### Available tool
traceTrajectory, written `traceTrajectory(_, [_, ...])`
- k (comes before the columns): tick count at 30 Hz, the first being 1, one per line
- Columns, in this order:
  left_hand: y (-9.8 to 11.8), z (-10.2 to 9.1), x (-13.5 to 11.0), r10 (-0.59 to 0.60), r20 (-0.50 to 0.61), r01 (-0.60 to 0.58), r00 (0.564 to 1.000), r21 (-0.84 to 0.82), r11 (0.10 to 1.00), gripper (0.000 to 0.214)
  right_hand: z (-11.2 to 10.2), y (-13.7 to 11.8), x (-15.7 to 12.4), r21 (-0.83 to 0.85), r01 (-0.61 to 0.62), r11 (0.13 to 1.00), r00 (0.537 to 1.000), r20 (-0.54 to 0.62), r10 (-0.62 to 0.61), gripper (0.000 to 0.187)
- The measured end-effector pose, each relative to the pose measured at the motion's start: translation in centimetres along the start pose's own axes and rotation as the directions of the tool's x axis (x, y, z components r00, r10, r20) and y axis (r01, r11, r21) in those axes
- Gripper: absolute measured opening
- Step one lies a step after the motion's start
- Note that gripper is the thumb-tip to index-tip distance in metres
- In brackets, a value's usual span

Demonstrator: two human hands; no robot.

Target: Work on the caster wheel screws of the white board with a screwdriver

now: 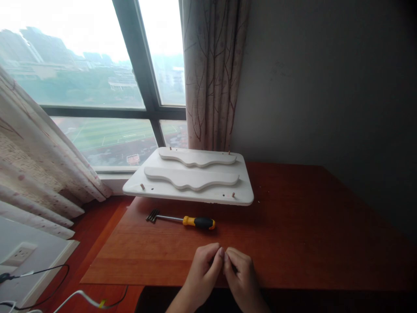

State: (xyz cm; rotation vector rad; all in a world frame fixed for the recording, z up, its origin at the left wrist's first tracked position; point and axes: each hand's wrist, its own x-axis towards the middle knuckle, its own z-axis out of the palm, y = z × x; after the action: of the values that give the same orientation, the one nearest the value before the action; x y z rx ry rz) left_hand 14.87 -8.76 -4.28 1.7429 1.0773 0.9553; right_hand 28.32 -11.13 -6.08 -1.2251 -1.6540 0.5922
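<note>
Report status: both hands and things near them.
Left hand, right hand: fingertips pinched together, contents hidden. Yellow-handled tool lies just beyond, untouched. White board behind it.

Left hand (pixel 203 267): fingers curled, thumb tip pressed against the other hand. Right hand (pixel 239 271): fingers curled inward, fingertips meeting the left. Both forearms enter from below, converging.
</note>
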Motion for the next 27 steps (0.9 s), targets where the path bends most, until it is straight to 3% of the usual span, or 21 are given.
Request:
traceTrajectory(9, [-0.15,0.14,-0.14,0.027,-0.072,-0.028,0.997,-0.012,1.000,0.050,-0.07,-0.42,0.29,-0.005,0.031,1.000,0.999,-0.029,-0.031,0.039])
traceTrajectory(18, [0.07,-0.12,0.00,0.006,-0.001,-0.006,1.000,-0.002,1.000,0.045,0.00,-0.02,0.10,-0.012,0.030,0.999,0.999,-0.024,-0.031,0.038])
traceTrajectory(27, [-0.10,0.03,-0.05,0.005,-0.021,-0.005,1.000,-0.011,1.000,0.049,-0.02,-0.14,0.25,-0.006,0.023,1.000,1.000,-0.019,-0.023,0.038])
